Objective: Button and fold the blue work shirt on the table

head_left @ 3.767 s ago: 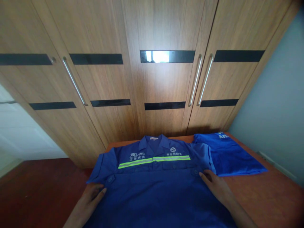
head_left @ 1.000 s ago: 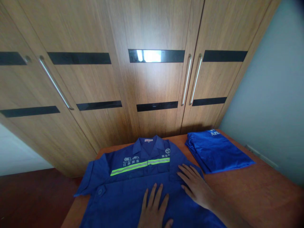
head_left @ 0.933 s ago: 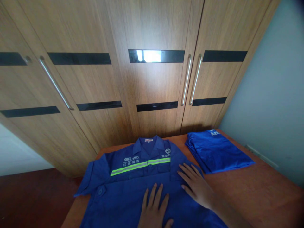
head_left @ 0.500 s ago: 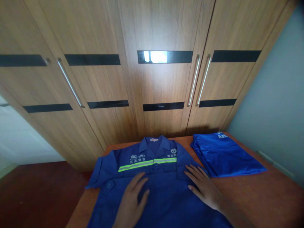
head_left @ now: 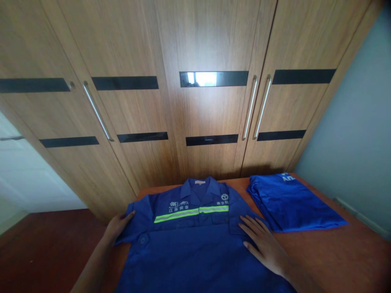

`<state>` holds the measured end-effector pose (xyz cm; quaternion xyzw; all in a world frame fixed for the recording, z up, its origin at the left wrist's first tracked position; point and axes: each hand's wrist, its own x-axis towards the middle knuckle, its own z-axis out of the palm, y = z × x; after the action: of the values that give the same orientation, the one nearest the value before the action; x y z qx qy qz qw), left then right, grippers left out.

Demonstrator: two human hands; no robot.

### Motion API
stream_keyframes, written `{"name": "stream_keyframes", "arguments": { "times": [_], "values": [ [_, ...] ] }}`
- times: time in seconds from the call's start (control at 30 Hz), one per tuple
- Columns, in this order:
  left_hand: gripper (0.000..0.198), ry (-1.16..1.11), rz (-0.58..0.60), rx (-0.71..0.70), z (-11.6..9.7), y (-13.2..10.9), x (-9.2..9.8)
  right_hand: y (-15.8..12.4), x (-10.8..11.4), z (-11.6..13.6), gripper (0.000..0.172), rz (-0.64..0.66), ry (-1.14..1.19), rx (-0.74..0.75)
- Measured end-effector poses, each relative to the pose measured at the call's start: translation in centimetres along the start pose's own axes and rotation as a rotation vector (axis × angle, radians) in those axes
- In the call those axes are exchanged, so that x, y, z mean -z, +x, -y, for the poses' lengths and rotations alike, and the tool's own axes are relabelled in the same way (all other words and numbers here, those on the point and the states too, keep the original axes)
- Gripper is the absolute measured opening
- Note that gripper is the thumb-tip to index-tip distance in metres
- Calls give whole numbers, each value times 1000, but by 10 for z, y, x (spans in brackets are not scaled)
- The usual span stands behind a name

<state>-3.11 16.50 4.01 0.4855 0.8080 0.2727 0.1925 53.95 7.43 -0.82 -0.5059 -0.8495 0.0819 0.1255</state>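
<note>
A dark blue work shirt [head_left: 195, 252] with a yellow-green reflective stripe lies front up on a reddish wooden table [head_left: 342, 256], collar toward the wardrobe. Its sleeve on the right side is folded in. My left hand [head_left: 117, 228] is at the spread sleeve on the left, thumb on top of the cloth and fingers closed at its edge. My right hand [head_left: 264, 244] rests flat on the shirt's folded right side, fingers stretched out and apart.
A folded bright blue garment [head_left: 295, 203] lies on the table to the right of the shirt. Wooden wardrobe doors [head_left: 210, 118] with long metal handles stand right behind the table. A grey wall is on the right, dark red floor [head_left: 39, 244] on the left.
My left hand has slid from the middle of the shirt out to the left sleeve and taken its edge. My right hand has stayed flat on the folded right side.
</note>
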Motion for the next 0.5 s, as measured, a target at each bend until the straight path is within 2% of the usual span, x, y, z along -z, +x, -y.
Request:
{"name": "stream_keyframes", "arguments": {
  "times": [0.07,0.17,0.27,0.37,0.5],
  "values": [
    [35,-34,-9,31,8,0,2,0,1,1,54,-1,-1,-2],
    [38,-86,-84,86,20,-3,8,0,2,2,55,-14,3,-3],
    [44,-194,-150,116,22,-14,10,0,1,1,56,-25,5,0],
    [42,-405,-134,124,9,-28,10,0,0,0,56,-22,-2,0],
    [41,-675,-50,92,-26,-49,19,-1,-2,0,55,-27,-7,-2]
  ]
}}
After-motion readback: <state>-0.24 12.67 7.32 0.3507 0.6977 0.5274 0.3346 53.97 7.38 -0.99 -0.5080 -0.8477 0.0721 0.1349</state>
